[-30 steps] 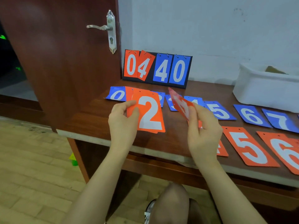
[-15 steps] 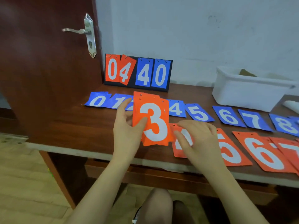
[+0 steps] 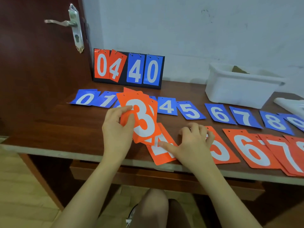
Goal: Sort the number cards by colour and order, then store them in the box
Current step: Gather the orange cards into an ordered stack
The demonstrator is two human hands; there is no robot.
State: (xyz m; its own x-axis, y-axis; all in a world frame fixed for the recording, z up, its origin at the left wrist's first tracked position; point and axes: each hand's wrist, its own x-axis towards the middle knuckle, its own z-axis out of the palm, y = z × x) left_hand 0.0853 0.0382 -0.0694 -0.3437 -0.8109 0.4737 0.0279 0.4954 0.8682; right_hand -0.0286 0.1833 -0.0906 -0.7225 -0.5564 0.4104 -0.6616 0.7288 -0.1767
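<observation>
My left hand [image 3: 117, 129] grips a small stack of orange number cards [image 3: 139, 117] with a white 3 on top, held above the desk. My right hand [image 3: 192, 142] lies on the orange 4 card [image 3: 158, 152] at the desk's front edge; thumb and fingertips press it, and the hand hides part of the orange 5 card [image 3: 220, 150]. To the right lie the orange 6 card [image 3: 250, 148] and 7 card [image 3: 289, 155]. A row of blue number cards [image 3: 190, 111] runs from 0 to 9 behind them. The white box [image 3: 238, 89] stands at the back right.
A black flip scoreboard [image 3: 128, 68] showing 04 40 leans on the wall at the back. A brown door with a metal handle [image 3: 65, 23] is on the left. The wooden desk [image 3: 49, 122] ends in a pale front edge; my knee shows below it.
The orange 3 went onto the stack in my left hand, covering the 2. My right hand came down onto the orange 4 card on the desk. The view shifted right.
</observation>
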